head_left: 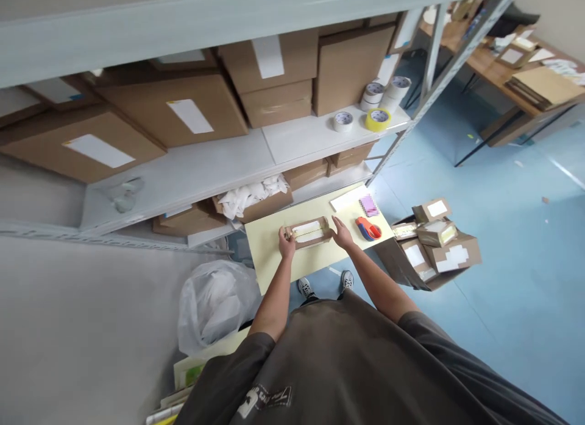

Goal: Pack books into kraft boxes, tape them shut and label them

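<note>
A small cardboard box (309,231) with a white label on top lies on the pale yellow table. My left hand (287,243) grips its left end, thumb and fingers around the edge. At the other end is my right hand (342,235), its fingers stretched out; whether it touches the box there is hard to tell. A red and blue tape dispenser (368,229) rests right of that hand. Behind it are a flat white piece (347,198) and a small purple item (368,206), blurred out.
Beyond the table (262,254) stands a metal shelf (301,139) with cartons and tape rolls (378,119). An open carton (450,257) full of small boxes sits on the floor at right. To the left is a clear plastic bag (214,306) with white contents.
</note>
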